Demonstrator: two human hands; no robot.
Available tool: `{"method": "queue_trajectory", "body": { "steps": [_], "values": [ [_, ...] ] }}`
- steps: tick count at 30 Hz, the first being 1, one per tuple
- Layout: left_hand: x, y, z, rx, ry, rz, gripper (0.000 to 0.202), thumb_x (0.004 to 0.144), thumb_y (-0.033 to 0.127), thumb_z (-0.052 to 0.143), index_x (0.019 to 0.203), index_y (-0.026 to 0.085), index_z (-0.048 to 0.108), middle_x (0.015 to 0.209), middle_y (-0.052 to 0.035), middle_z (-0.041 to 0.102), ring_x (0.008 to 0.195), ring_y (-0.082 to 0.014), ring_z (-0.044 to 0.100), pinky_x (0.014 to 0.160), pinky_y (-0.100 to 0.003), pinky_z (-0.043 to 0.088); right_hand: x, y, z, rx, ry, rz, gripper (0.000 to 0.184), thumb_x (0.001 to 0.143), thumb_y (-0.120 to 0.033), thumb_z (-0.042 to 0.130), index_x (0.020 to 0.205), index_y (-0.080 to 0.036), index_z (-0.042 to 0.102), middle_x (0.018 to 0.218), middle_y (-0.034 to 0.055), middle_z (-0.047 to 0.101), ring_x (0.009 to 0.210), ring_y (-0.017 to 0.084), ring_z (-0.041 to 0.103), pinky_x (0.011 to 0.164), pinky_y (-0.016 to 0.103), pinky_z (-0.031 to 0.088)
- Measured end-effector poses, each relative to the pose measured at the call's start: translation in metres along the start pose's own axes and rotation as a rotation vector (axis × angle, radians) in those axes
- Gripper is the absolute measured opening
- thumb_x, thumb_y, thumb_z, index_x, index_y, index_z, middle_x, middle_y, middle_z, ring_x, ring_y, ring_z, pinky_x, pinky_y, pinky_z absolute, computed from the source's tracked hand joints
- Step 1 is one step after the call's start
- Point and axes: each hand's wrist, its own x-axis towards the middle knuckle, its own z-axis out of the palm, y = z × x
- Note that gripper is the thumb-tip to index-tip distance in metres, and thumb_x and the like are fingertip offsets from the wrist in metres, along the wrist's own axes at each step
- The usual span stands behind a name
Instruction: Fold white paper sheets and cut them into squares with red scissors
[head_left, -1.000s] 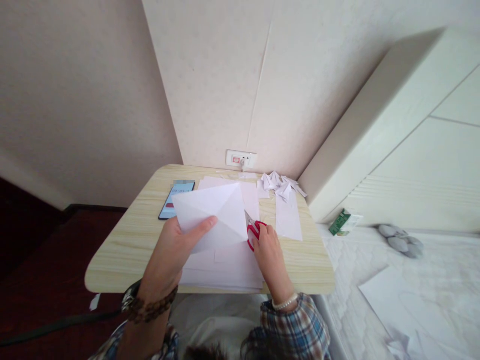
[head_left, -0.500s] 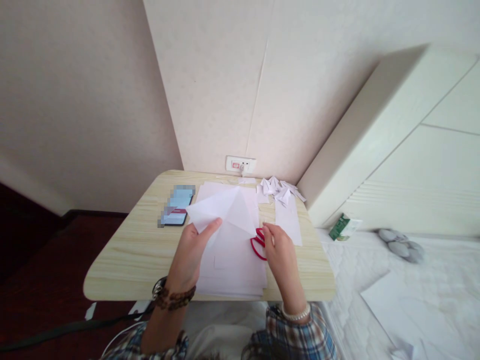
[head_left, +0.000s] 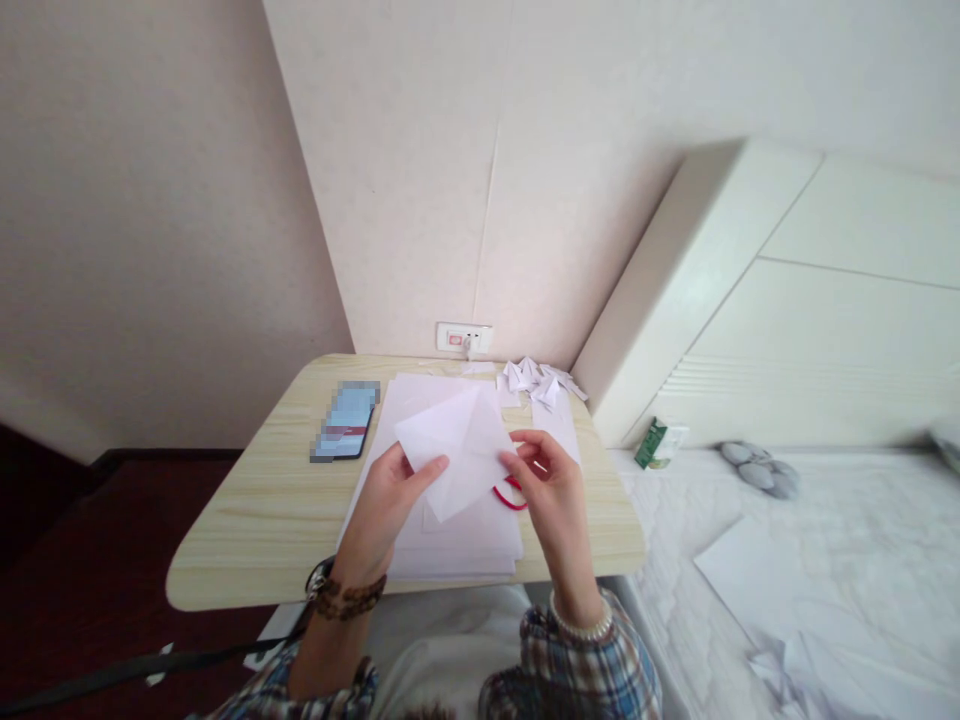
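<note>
A creased square sheet of white paper (head_left: 465, 445) is held up above a stack of white paper (head_left: 469, 560). My left hand (head_left: 386, 500) grips its left side, thumb on top and fingers underneath. At the right corner of the square, my right hand (head_left: 551, 485) pinches the edge between thumb and forefinger. Red-handled scissors (head_left: 511, 496) lie on the table just beneath the right hand, their blades hidden.
On the wooden table (head_left: 247, 530), a phone (head_left: 347, 420) lies left of the stack. Folded paper pieces (head_left: 532, 378) and a paper strip (head_left: 553, 425) sit at the back right. A wall socket (head_left: 463, 338) is behind. On the bed, a green-and-white box (head_left: 654, 443) stands near loose sheets (head_left: 757, 570).
My right hand has moved from the scissors to the paper's right corner and now pinches it. The paper has turned slightly flatter. The whole view has shifted a little to the right.
</note>
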Motion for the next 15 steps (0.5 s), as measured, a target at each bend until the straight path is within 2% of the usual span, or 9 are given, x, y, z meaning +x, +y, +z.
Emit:
{"method": "queue_trajectory", "body": {
  "steps": [3, 5, 8, 12, 15],
  "values": [
    [-0.009, 0.009, -0.01, 0.064, -0.004, 0.137, 0.063, 0.064, 0.025, 0.075, 0.123, 0.017, 0.055, 0.12, -0.0112, 0.066, 0.106, -0.0243, 0.063, 0.088, -0.033, 0.05, -0.007, -0.013, -0.004, 0.053, -0.006, 0.006, 0.019, 0.069, -0.028, 0.068, 0.084, -0.018, 0.062, 0.059, -0.0048, 0.053, 0.053, 0.011, 0.052, 0.049, 0.022, 0.044],
    [-0.016, 0.014, -0.017, 0.145, -0.01, 0.173, 0.073, 0.066, 0.025, 0.073, 0.133, 0.021, 0.046, 0.122, -0.0117, 0.064, 0.104, -0.0246, 0.063, 0.082, -0.033, 0.052, -0.012, -0.019, -0.006, 0.055, -0.027, -0.005, 0.019, 0.068, -0.029, 0.068, 0.082, -0.019, 0.061, 0.058, -0.0053, 0.052, 0.052, 0.011, 0.052, 0.048, 0.022, 0.044],
    [-0.028, 0.022, -0.027, 0.235, -0.003, 0.229, 0.056, 0.067, 0.031, 0.072, 0.12, 0.019, 0.058, 0.124, -0.0107, 0.063, 0.107, -0.0259, 0.061, 0.085, -0.033, 0.051, -0.02, -0.024, -0.009, 0.05, -0.076, -0.024, 0.018, 0.069, -0.031, 0.068, 0.077, -0.019, 0.057, 0.059, -0.0047, 0.055, 0.051, 0.011, 0.053, 0.048, 0.023, 0.045],
    [-0.038, 0.027, -0.034, 0.307, -0.015, 0.187, 0.043, 0.064, 0.038, 0.076, 0.101, 0.019, 0.068, 0.11, -0.0099, 0.069, 0.102, -0.0273, 0.064, 0.083, -0.033, 0.052, -0.025, -0.027, -0.013, 0.038, -0.133, -0.075, 0.018, 0.074, -0.033, 0.064, 0.075, -0.02, 0.053, 0.06, -0.004, 0.056, 0.052, 0.011, 0.053, 0.05, 0.024, 0.046],
    [-0.038, 0.026, -0.039, 0.368, -0.086, 0.249, 0.035, 0.064, 0.041, 0.075, 0.091, 0.019, 0.071, 0.119, -0.0099, 0.066, 0.108, -0.029, 0.06, 0.089, -0.036, 0.049, -0.026, -0.026, -0.017, 0.026, -0.112, -0.099, 0.017, 0.077, -0.034, 0.062, 0.076, -0.02, 0.053, 0.064, -0.003, 0.056, 0.057, 0.012, 0.053, 0.052, 0.024, 0.045]
  ]
}}
